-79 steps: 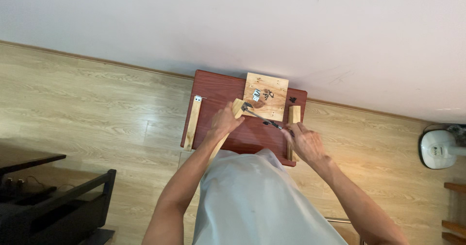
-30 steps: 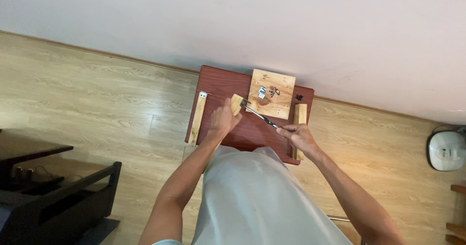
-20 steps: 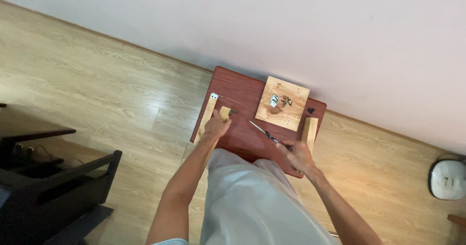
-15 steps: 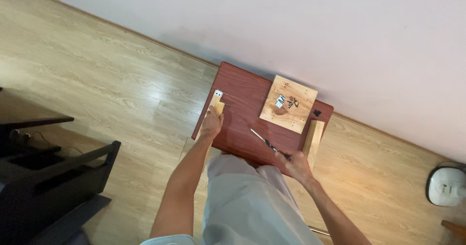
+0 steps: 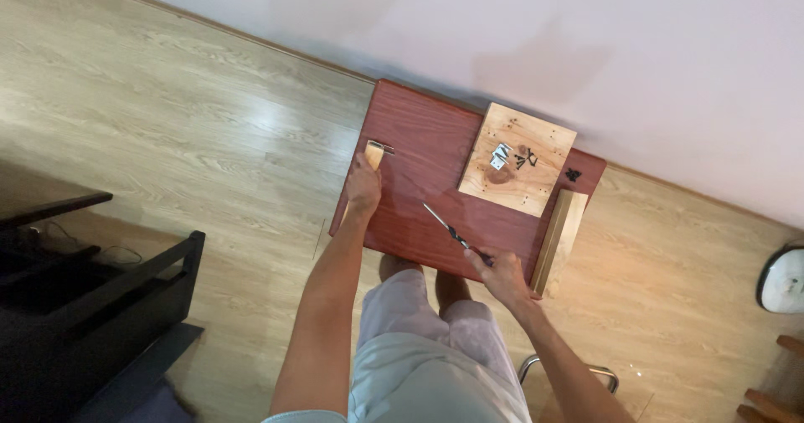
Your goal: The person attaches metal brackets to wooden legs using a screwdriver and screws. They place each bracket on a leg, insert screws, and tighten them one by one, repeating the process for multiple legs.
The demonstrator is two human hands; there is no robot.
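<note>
A small reddish-brown table (image 5: pixel 419 188) stands on the wood floor against a white wall. My left hand (image 5: pixel 363 187) rests at its left edge, gripping a small light wood block (image 5: pixel 374 152) that lies on a wood strip there. Near the front edge, my right hand (image 5: pixel 502 274) holds a screwdriver (image 5: pixel 452 234) whose shaft points up-left over the tabletop. A square pale wood board (image 5: pixel 519 159) lies at the back right with small metal brackets and dark screws (image 5: pixel 511 157) on it. A long wood strip (image 5: pixel 559 240) lies along the right edge.
A black piece of furniture (image 5: pixel 100 306) stands at the lower left. A white round fan base (image 5: pixel 783 279) sits on the floor at the far right. A few dark screws (image 5: pixel 574 173) lie at the table's back right corner. My legs are below the table.
My left hand carried the small block from the table's middle to the left edge. My right hand drew the screwdriver back toward the front edge. The view tilted.
</note>
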